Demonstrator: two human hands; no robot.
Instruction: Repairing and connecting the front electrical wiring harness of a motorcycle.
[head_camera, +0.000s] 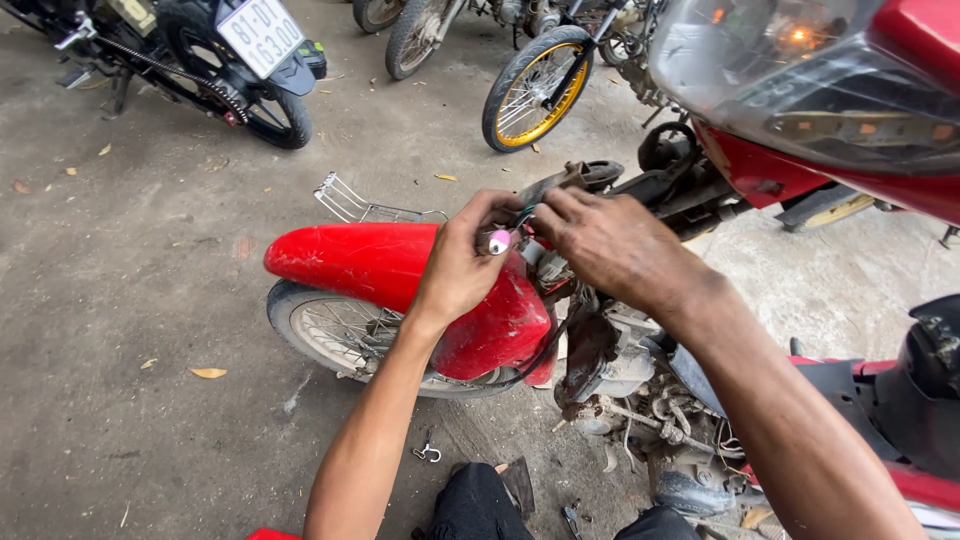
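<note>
A small tool with a pink-and-white handle end (499, 241) sits above the rear of the red front mudguard (400, 275), its long axis running roughly left to right, the pink end towards the left and the far end hidden among thin wires (524, 214) by the steering column. The left hand (462, 260) is curled narrowly around it, while the right hand (600, 240) pinches the wires just beside it, fingers drawn close together. Below are the spoked front wheel (345, 335), the exposed engine (640, 400) and the concrete floor (150, 300).
</note>
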